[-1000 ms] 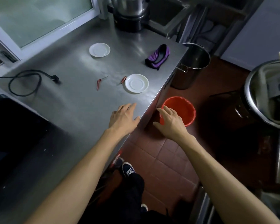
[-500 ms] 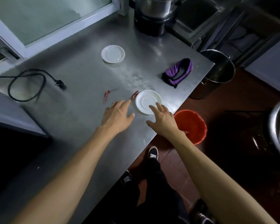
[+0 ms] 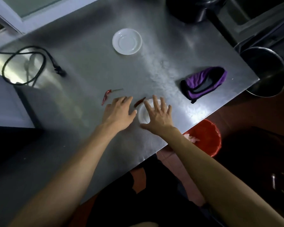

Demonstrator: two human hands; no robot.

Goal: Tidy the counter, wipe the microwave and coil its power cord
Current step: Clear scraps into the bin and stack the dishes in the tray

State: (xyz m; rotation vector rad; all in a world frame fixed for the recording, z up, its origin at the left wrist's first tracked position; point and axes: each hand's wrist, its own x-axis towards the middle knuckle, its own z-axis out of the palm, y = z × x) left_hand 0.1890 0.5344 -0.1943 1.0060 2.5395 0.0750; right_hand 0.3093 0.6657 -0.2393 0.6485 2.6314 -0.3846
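Observation:
On the steel counter (image 3: 82,76) my right hand (image 3: 157,113) lies spread over the near white saucer (image 3: 143,115), fingers straight, covering most of it. My left hand (image 3: 118,112) rests flat on the counter just left of it, fingers straight. A red chili (image 3: 139,102) lies between the two hands by the saucer's rim. A second chili (image 3: 106,95) lies left of my left hand. Another white saucer (image 3: 127,41) sits farther back. A purple cloth (image 3: 203,82) lies at the right. The black power cord (image 3: 25,66) loops at the left, beside the microwave (image 3: 5,102).
A red bucket (image 3: 205,138) stands on the floor below the counter's right edge. A steel pot (image 3: 267,71) sits beyond the right corner, and a dark pot (image 3: 192,9) stands at the back. A window frame (image 3: 28,22) runs along the far left.
Both hands have moved forward over the counter. My right hand came from the counter's edge onto the near saucer, and my left hand advanced toward the chilies. The view tilted closer.

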